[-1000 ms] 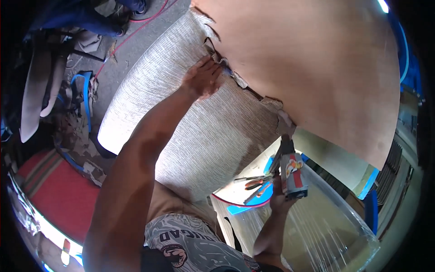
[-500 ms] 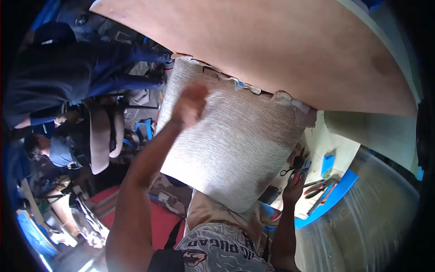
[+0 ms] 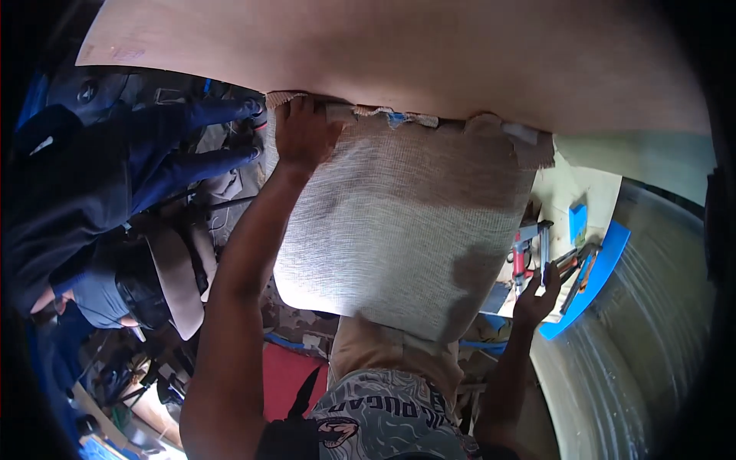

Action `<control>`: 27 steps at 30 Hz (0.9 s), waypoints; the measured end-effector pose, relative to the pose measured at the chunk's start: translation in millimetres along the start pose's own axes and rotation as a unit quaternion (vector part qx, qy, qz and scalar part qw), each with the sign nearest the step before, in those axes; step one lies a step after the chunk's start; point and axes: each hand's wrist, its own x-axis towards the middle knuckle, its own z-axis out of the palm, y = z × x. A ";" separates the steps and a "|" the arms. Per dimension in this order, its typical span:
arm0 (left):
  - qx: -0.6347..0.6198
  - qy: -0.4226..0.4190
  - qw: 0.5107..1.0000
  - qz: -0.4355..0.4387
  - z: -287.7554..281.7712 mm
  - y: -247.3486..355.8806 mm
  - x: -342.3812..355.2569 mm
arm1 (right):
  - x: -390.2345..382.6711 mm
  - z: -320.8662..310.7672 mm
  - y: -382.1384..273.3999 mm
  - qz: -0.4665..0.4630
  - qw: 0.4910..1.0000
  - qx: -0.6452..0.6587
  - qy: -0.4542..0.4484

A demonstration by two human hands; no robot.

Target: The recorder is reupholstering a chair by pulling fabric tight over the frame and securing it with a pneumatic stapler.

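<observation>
My left hand [image 3: 305, 134] lies with its fingers stretched over the far left edge of a light grey woven fabric cover [image 3: 383, 207], close to the ragged edge where it meets a large curved wooden panel [image 3: 399, 54]. On the right, my right hand [image 3: 534, 300] is open, thumb and fingers apart, beside a red and grey tool [image 3: 521, 257] that looks like a staple gun. A slim metal tool [image 3: 545, 241] with a dark head stands just past its fingertips; whether they touch it I cannot tell.
Right of the cover, a pale board [image 3: 598, 184] bears a blue block [image 3: 577, 222] and orange-and-black hand tools [image 3: 584, 276], along a blue strip [image 3: 590, 284]. Plastic-wrapped material [image 3: 621, 360] stands at the lower right. Two people [image 3: 84, 184] are at the left, by a padded brown piece [image 3: 175, 284].
My left hand has come down from above the cover onto its far left edge. My right hand has shifted right and opened, apart from the red tool. The view has shifted too.
</observation>
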 end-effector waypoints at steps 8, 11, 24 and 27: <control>-0.129 -0.013 0.975 0.179 3.2 -9.8 4.0 | -42.7 77.5 -205.0 -0.205 0.920 0.139 -0.304; -0.090 -0.045 0.960 0.263 0.8 -14.4 -22.8 | -47.2 130.5 -232.2 -0.208 0.903 0.157 -0.340; -0.095 0.001 0.960 0.264 -7.4 -8.2 -46.3 | 70.5 308.8 -317.8 -0.342 0.906 0.082 -0.237; -0.136 -0.008 0.957 0.257 -4.4 -9.6 -47.5 | 72.2 316.8 -319.7 -0.334 0.896 0.117 -0.269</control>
